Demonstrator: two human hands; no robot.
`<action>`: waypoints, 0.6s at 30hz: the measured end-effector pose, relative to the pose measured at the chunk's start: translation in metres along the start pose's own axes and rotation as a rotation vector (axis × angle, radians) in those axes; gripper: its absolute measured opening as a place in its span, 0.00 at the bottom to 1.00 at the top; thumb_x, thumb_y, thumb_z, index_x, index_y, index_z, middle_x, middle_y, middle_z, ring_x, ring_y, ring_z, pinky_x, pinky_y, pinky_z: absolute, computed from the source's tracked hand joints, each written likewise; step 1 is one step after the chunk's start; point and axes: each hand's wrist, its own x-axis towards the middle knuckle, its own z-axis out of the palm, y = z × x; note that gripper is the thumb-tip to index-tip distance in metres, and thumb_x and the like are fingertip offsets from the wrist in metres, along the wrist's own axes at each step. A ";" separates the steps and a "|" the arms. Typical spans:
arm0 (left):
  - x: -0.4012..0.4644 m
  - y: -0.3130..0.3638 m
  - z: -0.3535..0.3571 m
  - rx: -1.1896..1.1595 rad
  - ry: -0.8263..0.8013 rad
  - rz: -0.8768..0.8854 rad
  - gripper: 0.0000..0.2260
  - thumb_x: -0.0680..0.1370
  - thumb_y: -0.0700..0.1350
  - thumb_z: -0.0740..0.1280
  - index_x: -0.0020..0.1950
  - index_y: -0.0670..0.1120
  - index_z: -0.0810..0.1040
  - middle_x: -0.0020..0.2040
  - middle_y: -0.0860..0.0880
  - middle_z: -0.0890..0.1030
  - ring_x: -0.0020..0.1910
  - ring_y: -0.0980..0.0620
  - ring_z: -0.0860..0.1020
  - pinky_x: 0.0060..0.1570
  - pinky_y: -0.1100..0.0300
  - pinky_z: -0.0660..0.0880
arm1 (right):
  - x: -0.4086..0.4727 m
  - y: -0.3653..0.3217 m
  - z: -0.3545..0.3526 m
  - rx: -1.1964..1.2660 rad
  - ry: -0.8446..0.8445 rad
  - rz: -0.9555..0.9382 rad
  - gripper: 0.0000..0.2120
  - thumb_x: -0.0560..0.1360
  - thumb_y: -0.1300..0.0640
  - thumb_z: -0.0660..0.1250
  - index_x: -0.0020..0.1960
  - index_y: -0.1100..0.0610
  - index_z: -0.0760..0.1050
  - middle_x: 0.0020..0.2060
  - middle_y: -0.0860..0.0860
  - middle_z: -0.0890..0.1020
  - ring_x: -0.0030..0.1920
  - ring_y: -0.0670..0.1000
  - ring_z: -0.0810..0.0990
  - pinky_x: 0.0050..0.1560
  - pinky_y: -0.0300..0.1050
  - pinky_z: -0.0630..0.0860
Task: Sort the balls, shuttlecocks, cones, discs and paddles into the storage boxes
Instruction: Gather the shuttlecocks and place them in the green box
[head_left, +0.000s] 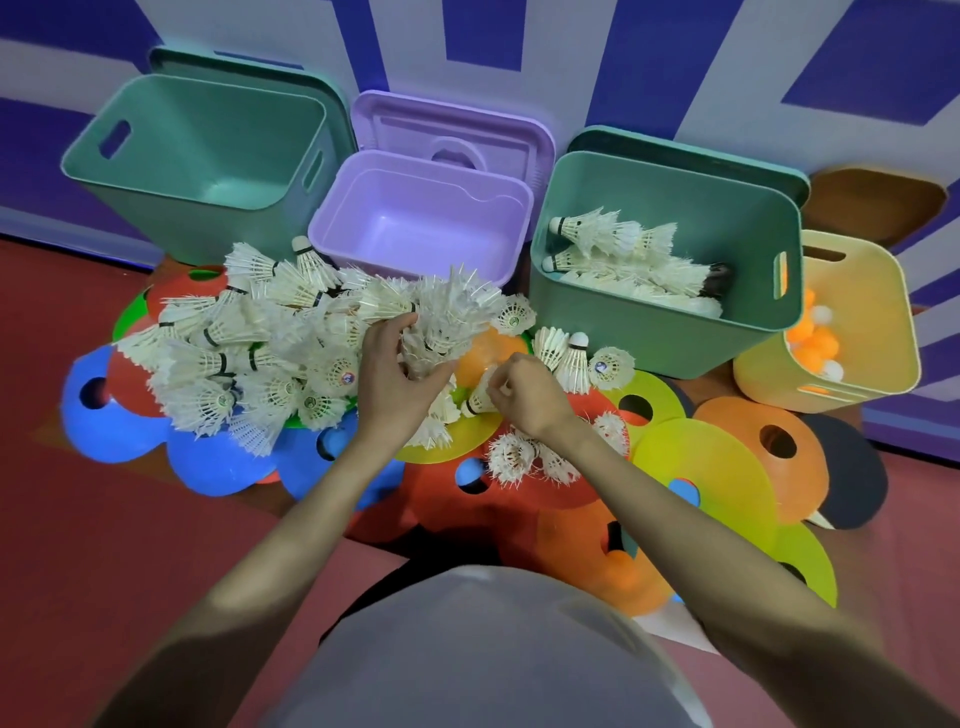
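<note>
left hand (397, 364) curled round a shuttle bunch (441, 322), saves trips | right hand (519, 397) pinching one shuttle (475, 400) | probably headed to green box (670, 332), already holding shuttles

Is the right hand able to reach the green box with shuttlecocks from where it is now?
Probably yes. The right hand, pinching a shuttlecock, lies just in front of the green box, whose top is open. Only loose shuttlecocks lie between them.

The shuttlecock heap (270, 338) and flat discs (696, 457) crowd the floor (78, 519) before the boxes. The purple box (421, 228) and left green box (202, 161) gape open from above.
</note>
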 end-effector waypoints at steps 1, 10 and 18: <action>0.001 0.001 0.000 0.002 -0.008 -0.001 0.28 0.70 0.46 0.77 0.66 0.47 0.72 0.59 0.54 0.69 0.60 0.50 0.73 0.57 0.45 0.76 | -0.003 0.001 -0.005 0.017 0.028 -0.004 0.09 0.74 0.61 0.64 0.40 0.62 0.80 0.42 0.57 0.79 0.45 0.56 0.77 0.45 0.49 0.74; 0.016 0.024 0.013 0.101 -0.085 0.145 0.27 0.69 0.44 0.77 0.67 0.45 0.73 0.58 0.53 0.68 0.52 0.59 0.69 0.55 0.61 0.72 | -0.051 0.016 -0.093 0.380 0.683 0.120 0.03 0.76 0.63 0.63 0.44 0.60 0.73 0.35 0.47 0.77 0.36 0.43 0.73 0.38 0.31 0.68; 0.042 0.072 0.046 0.190 -0.212 0.310 0.28 0.68 0.40 0.76 0.67 0.46 0.74 0.60 0.47 0.71 0.44 0.58 0.69 0.47 0.64 0.69 | -0.078 0.027 -0.173 0.394 0.972 -0.021 0.02 0.76 0.65 0.63 0.45 0.61 0.74 0.38 0.42 0.74 0.40 0.38 0.73 0.43 0.33 0.71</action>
